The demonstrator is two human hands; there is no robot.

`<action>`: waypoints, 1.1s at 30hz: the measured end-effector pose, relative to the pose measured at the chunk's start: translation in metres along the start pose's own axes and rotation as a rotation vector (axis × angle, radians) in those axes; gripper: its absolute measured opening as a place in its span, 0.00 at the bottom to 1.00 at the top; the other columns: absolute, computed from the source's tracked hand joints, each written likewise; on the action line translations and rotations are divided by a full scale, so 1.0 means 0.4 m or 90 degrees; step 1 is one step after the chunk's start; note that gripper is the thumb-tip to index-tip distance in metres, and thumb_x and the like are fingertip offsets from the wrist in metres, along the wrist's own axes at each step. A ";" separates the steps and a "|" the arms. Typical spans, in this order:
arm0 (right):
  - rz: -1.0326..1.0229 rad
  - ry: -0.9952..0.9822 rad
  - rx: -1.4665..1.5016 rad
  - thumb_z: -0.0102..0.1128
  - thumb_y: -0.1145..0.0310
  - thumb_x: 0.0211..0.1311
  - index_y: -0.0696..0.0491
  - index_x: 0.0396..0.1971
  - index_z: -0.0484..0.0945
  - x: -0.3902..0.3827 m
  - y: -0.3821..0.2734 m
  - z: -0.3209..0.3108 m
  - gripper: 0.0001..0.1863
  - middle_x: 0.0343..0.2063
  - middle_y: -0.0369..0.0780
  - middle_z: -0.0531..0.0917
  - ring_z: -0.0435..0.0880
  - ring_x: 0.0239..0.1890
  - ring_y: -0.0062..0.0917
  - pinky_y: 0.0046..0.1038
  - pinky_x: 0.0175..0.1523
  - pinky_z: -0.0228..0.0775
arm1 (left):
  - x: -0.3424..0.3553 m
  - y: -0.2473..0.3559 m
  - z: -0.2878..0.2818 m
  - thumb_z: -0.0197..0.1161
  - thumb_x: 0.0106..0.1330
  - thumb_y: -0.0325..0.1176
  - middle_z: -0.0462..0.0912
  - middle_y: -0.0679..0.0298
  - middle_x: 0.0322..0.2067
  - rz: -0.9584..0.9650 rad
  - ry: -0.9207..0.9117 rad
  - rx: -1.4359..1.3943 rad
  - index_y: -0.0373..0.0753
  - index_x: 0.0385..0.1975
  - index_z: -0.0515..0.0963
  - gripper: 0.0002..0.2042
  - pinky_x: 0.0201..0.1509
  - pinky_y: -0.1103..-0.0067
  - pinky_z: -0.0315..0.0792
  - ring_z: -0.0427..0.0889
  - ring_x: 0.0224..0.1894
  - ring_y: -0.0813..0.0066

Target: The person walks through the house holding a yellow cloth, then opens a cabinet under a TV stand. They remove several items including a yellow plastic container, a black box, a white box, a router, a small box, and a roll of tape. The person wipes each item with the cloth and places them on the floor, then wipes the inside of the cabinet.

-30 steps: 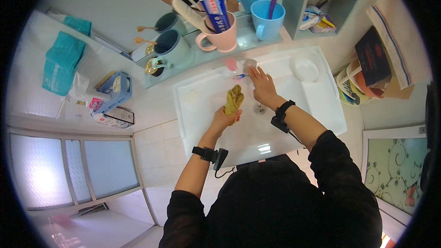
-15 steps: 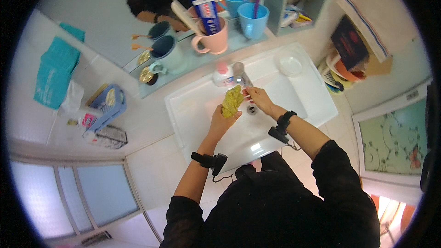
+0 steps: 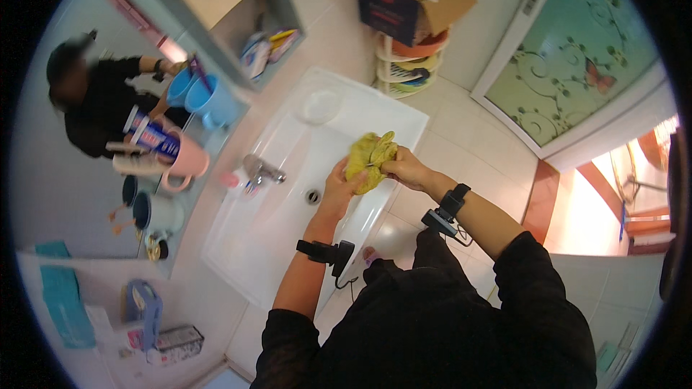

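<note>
A crumpled yellow-green cloth (image 3: pixel 364 162) is held up between my hands, over the right rim of the white sink (image 3: pixel 404 117). On its left side, my left hand (image 3: pixel 337 191) is closed around it. My right hand (image 3: pixel 411 170) pinches its right side, the fingertips partly hidden by the folds. To the left of the cloth are the chrome faucet (image 3: pixel 264 170) and the drain (image 3: pixel 312 197). A pump bottle with a pink top (image 3: pixel 231 180) stands beside the faucet.
A shelf below the mirror bears a pink cup (image 3: pixel 189 155) with toothpaste tubes and a blue cup (image 3: pixel 213 104). Inside the sink's far end sits a clear round dish (image 3: pixel 319 106). A tiered rack (image 3: pixel 407 75) stands beyond, and a glass-paneled door (image 3: pixel 569 50) at the far right.
My view has turned to the right, toward the door. My right hand has left the faucet and now grips the cloth together with my left. The cloth has moved away from the faucet.
</note>
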State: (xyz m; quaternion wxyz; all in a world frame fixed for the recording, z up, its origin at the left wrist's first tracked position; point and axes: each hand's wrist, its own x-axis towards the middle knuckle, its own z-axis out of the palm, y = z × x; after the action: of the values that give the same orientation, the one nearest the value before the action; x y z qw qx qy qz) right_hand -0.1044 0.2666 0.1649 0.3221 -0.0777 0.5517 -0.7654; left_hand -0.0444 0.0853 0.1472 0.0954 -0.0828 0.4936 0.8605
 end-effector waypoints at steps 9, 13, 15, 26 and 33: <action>-0.120 0.234 0.214 0.52 0.80 0.59 0.54 0.54 0.66 -0.243 -0.101 -0.445 0.22 0.51 0.38 0.74 0.75 0.53 0.27 0.28 0.58 0.68 | 0.254 -0.118 0.351 0.58 0.64 0.29 0.73 0.58 0.50 -0.182 -0.008 -0.202 0.41 0.58 0.66 0.22 0.63 0.64 0.61 0.70 0.56 0.66; -0.180 0.317 0.245 0.54 0.75 0.62 0.51 0.53 0.67 -0.427 -0.191 -0.657 0.19 0.49 0.37 0.75 0.76 0.51 0.25 0.28 0.56 0.69 | 0.368 -0.213 0.607 0.63 0.63 0.33 0.72 0.62 0.52 -0.302 -0.005 -0.085 0.42 0.62 0.62 0.27 0.64 0.63 0.60 0.69 0.57 0.64; -0.243 0.339 0.213 0.55 0.72 0.61 0.53 0.52 0.69 -0.498 -0.225 -0.752 0.18 0.47 0.38 0.77 0.77 0.49 0.25 0.28 0.53 0.70 | 0.415 -0.277 0.741 0.66 0.61 0.35 0.70 0.60 0.55 -0.258 0.023 0.086 0.41 0.64 0.60 0.32 0.65 0.66 0.59 0.67 0.60 0.63; -0.304 0.530 0.107 0.54 0.70 0.62 0.59 0.55 0.67 -0.858 -0.323 -1.190 0.22 0.47 0.38 0.77 0.74 0.50 0.21 0.26 0.56 0.65 | 0.592 -0.617 1.420 0.70 0.57 0.33 0.74 0.59 0.52 0.030 -0.621 0.560 0.36 0.49 0.73 0.22 0.59 0.76 0.64 0.70 0.55 0.73; -0.365 0.726 0.121 0.56 0.62 0.63 0.60 0.50 0.72 -1.033 -0.332 -1.475 0.20 0.43 0.38 0.79 0.77 0.44 0.21 0.25 0.51 0.69 | 0.753 -0.808 1.752 0.62 0.63 0.34 0.79 0.66 0.36 -0.284 -0.555 0.397 0.37 0.40 0.72 0.11 0.36 0.83 0.72 0.77 0.32 0.81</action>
State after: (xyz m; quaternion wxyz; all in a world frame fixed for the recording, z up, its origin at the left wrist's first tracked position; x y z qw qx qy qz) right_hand -0.1157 0.9989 0.1579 -0.2337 0.2256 0.5235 -0.7877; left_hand -0.2905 0.8764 0.1562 0.4890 0.2092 0.6091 0.5883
